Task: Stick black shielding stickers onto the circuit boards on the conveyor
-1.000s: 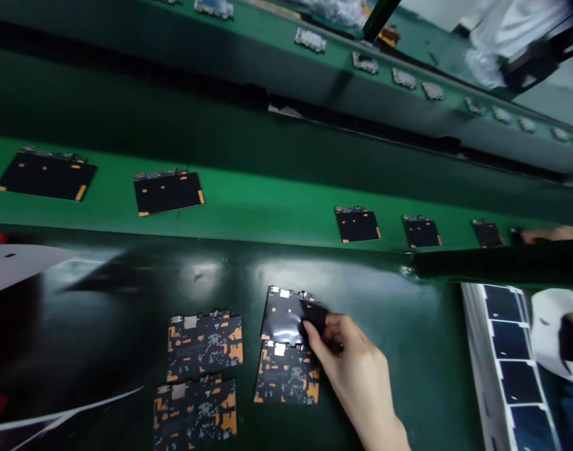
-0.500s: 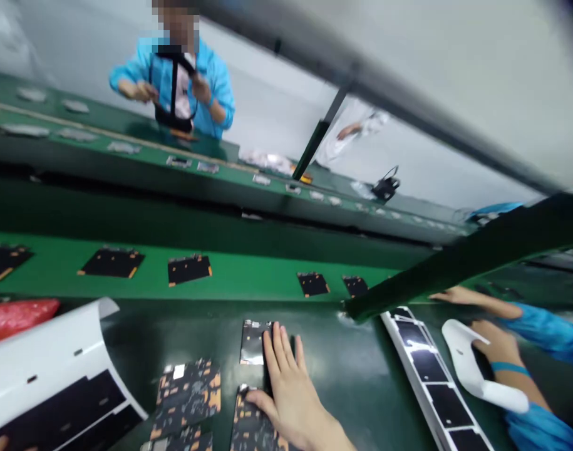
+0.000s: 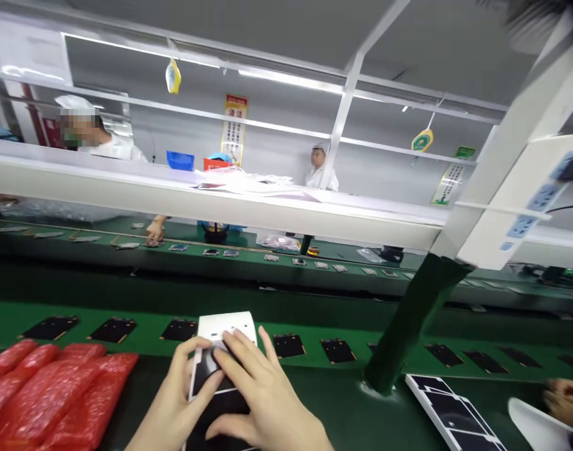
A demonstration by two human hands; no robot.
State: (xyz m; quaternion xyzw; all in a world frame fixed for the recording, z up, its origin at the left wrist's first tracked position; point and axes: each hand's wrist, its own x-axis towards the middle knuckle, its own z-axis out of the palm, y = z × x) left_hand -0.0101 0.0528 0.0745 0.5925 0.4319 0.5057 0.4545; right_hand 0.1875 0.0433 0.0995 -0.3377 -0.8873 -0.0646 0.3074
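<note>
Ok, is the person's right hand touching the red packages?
No, the right hand is over the white-and-black sheet, while the red packages lie apart from it at the picture's left.

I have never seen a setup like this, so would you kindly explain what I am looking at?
There is no machine here: these are a person's own bare hands, seen by one camera worn on the head, looking forward and down. The left hand holds a white sheet with black panels at its left side, while fingers of the right hand rest on its face. On the dark table, red plastic bags lie to the left, and a stack of similar sheets lies to the right. Beyond, flat black boards lie in a row along a green strip. At the far right edge, a blurred hand belongs to somebody else.
</note>
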